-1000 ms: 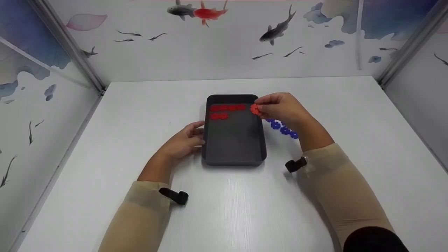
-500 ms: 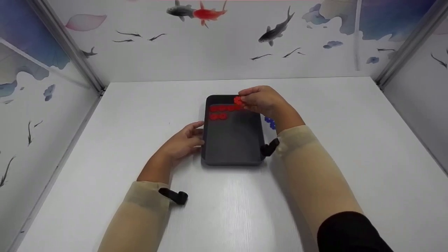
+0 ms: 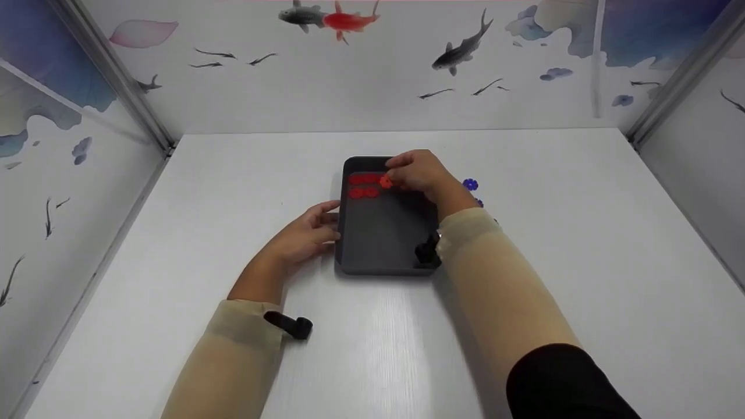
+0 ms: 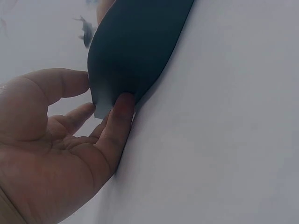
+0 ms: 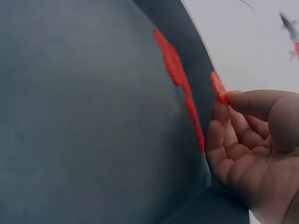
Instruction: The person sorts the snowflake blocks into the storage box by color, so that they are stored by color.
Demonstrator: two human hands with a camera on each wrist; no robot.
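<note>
The dark tray (image 3: 378,233) lies on the desk (image 3: 372,337), toward its far edge. Over the tray's far part, the right hand (image 3: 422,173) pinches a red flower piece (image 3: 386,181) between thumb and fingertips; the right wrist view shows it held above the pieces lying in the tray. Those red pieces (image 3: 363,192) lie flat in the tray's far left corner, in two rows, one just behind the other; the right end of the far row is hidden by the hand. The left hand (image 3: 305,234) is at the tray's left edge, its fingers spread, some tips touching the outer wall. Blue flower pieces (image 3: 470,184) lie on the desk beyond the tray's right edge, partly hidden by the right arm.
</note>
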